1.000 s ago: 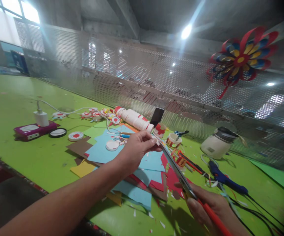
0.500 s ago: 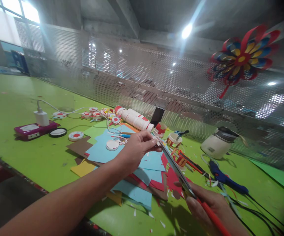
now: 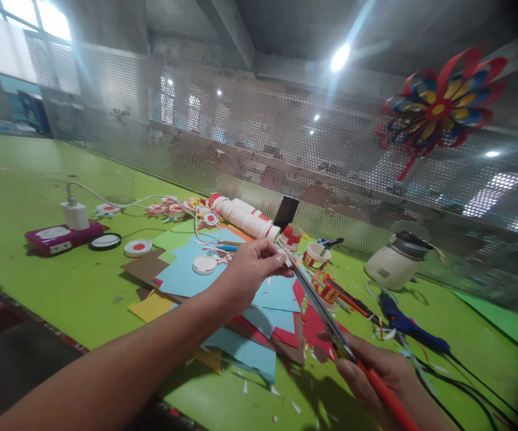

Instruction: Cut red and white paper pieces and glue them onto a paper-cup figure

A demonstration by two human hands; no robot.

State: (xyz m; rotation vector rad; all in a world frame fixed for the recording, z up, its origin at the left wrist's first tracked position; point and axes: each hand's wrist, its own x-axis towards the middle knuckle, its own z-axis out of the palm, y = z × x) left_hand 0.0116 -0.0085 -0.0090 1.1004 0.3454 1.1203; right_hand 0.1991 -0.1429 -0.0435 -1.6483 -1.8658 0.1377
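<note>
Forearm [image 3: 151, 353] aslant, left hand [image 3: 259, 263] by scissor blades [image 3: 311, 292]

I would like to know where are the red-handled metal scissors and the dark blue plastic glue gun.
Red-handled metal scissors [image 3: 331, 328]: head view; the point lies on the metal blades.
Dark blue plastic glue gun [image 3: 412, 328]: head view; the point lies on its blue casing.
</note>
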